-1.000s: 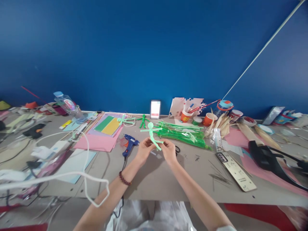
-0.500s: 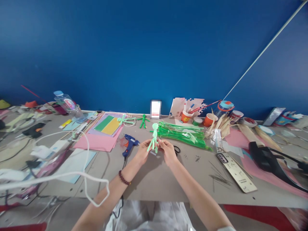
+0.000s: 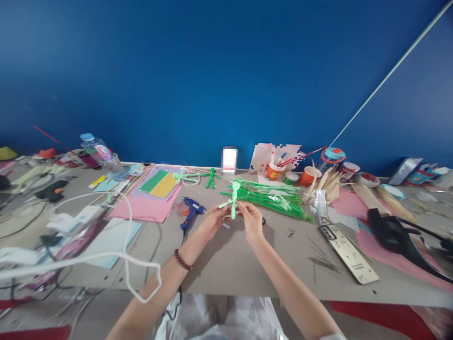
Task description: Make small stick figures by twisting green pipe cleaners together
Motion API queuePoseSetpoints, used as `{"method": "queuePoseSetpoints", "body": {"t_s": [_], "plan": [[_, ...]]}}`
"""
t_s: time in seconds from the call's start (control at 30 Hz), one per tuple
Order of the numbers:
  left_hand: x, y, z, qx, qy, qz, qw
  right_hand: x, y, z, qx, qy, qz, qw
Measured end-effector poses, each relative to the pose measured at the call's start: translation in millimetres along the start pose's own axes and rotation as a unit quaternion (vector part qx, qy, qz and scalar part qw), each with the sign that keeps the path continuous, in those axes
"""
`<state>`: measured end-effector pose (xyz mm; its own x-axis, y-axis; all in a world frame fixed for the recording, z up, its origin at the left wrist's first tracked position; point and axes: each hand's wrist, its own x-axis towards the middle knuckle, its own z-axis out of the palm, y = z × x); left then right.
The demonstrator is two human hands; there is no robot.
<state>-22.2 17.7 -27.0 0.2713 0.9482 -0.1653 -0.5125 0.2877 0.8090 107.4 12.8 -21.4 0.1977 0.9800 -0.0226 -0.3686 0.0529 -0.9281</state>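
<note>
A light green pipe-cleaner figure (image 3: 234,196) is held upright between my two hands above the table. My left hand (image 3: 213,221) grips its left side with bent fingers. On the other side, my right hand (image 3: 251,220) pinches it with thumb and fingers. A dark green figure (image 3: 211,178) and another light green figure (image 3: 184,176) lie near the wall. Green pipe cleaners in a clear bag (image 3: 279,200) are just beyond my right hand. The blue glue gun (image 3: 192,212) rests left of my left hand.
Coloured sheets (image 3: 145,207), a bottle (image 3: 102,153) and a white cable (image 3: 126,236) occupy the left side. To the right are orange cups (image 3: 310,176), a phone (image 3: 348,255), dark wire pieces (image 3: 325,265) and a black device (image 3: 392,236). Scissors partly show behind my right hand.
The held figure has moved slightly right and turned, so its limbs point differently. Both hands have shifted a little right, and my right hand now covers more of the scissors.
</note>
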Motion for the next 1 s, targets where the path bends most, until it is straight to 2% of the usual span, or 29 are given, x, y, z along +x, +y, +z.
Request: {"method": "queuePoseSetpoints", "body": {"t_s": [0.1,0.2,0.27,0.37,0.47,0.6,0.67,0.9,1.0], "plan": [[-1.3,4.1,-2.0,0.024,0.071,0.077,0.994,-0.2,-3.1,-2.6,-0.077,0.02,-0.073,0.994],[-6.7,9.3,0.4,0.085,0.145,0.207,0.964,-3.9,-4.2,-3.8,-0.127,0.012,-0.136,0.982],[-9.8,10.6,3.3,0.154,0.158,0.249,0.943,-7.3,-3.7,-4.0,-0.145,-0.003,-0.179,0.973],[-10.0,7.8,6.6,0.244,0.116,0.244,0.932,-11.4,-2.8,-4.0,-0.173,-0.023,-0.22,0.96],[-7.5,2.9,7.0,0.297,0.088,0.244,0.919,-13.0,-2.8,-3.9,-0.189,-0.024,-0.228,0.955],[-9.9,0.7,7.1,0.34,0.149,0.316,0.873,-12.8,-2.9,-4.2,-0.202,-0.037,-0.219,0.954],[-12.6,0.6,8.2,0.352,0.154,0.328,0.863,-12.6,-2.8,-4.2,-0.208,-0.04,-0.215,0.953],[-13.4,-0.2,9.9,0.373,0.122,0.304,0.868,-12.1,0.4,-2.2,-0.19,-0.022,-0.183,0.964],[-14.9,-0.1,10.4,0.358,0.103,0.289,0.882,-10.3,2.2,-1.9,-0.166,-0.022,-0.16,0.973]]}}
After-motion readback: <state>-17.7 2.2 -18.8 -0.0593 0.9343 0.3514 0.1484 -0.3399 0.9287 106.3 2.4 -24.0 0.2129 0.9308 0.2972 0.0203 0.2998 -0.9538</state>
